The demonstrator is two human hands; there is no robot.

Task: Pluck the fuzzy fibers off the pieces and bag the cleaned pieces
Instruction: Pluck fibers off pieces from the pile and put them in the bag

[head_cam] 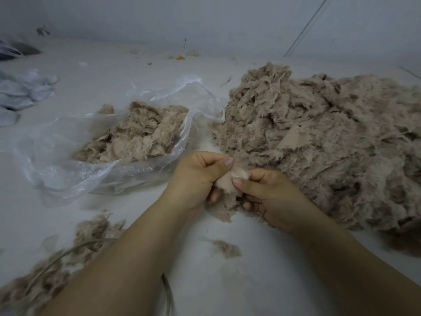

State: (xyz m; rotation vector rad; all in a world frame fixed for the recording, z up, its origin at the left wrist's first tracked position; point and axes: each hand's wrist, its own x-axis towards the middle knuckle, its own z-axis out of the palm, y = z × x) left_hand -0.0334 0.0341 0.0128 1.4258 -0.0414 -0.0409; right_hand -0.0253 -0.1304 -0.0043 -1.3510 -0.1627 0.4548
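A small beige fuzzy piece [229, 182] is pinched between both my hands just above the white table. My left hand [196, 179] grips its left side with thumb on top. On its right edge, my right hand [266, 192] holds it by thumb and fingers. Fuzzy fibers hang below the piece. A big heap of beige fuzzy pieces [319, 137] lies to the right, touching my right hand. A clear plastic bag [75, 172] lies open to the left, with several pieces [141, 133] inside.
Plucked fiber tufts [52, 263] lie at the near left, with a thin cord [68, 249] running through them. A small tuft [227, 248] sits between my forearms. White cloth [20, 92] lies at the far left. A grey wall rises behind the table.
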